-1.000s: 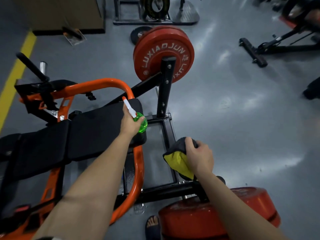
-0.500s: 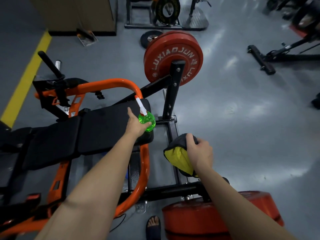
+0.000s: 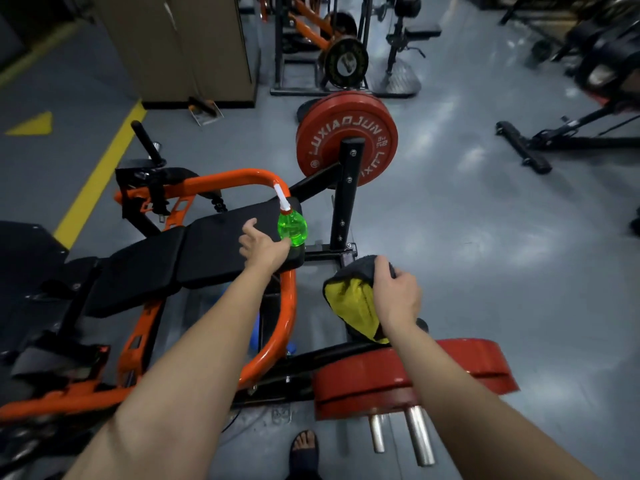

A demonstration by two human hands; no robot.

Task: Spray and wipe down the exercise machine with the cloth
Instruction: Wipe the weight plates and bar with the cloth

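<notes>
Grey gym floor [image 3: 450, 237] with a yellow line [image 3: 100, 174] at the left; on it stands the exercise machine [image 3: 221, 244], black pads in an orange frame; the left hand [image 3: 263, 247] is loosely spread, thumb touching the green spray bottle [image 3: 292, 228], upright at the pad's right end; the right hand [image 3: 396, 296] clutches the grey-and-yellow cloth [image 3: 349, 299] above a red weight plate [image 3: 398, 379].

Green bottle [image 3: 292, 231], yellow cloth [image 3: 350, 301], orange machine [image 3: 289, 306]

Both forearms [image 3: 194, 358] are bare; one foot [image 3: 304, 439] wears a dark open-toed sandal [image 3: 304, 462].
</notes>
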